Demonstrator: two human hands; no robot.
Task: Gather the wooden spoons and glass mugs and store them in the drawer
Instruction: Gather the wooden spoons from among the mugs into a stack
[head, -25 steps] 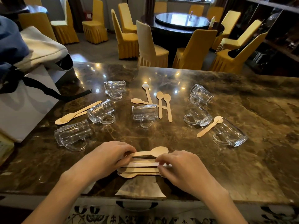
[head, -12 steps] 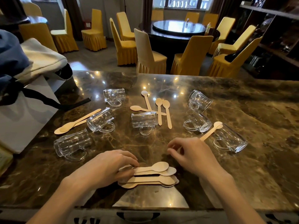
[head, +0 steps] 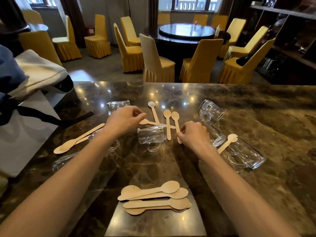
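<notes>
Counter (head: 256, 117): carries all task items; drawer not in view.

Stack (head: 153, 197) of spoons at near edge, bowls alternating L/R so it lies flat. Judged a staging pile for one carry.

Both hands are out at the far-centre cluster (head: 166, 120) of four spoons.
- L hand (head: 124, 119): fingertips drawn together over bowl of crosswise spoon (head: 145, 121). Contact not confirmable.
- R hand (head: 193, 134): pinches handle end of end spoon (head: 175, 116).

Surroundings:
- Bag (head: 25, 134) at left, well apart.
- Mugs all on their sides. Centre mug (head: 151, 136) is just beside the cluster's handle ends, between the hands. Main obstruction; may roll if nudged.
- Spoon pair (head: 78, 139) at left and single spoon (head: 227, 142) propped on right mug (head: 244, 154): not yet gathered.
</notes>
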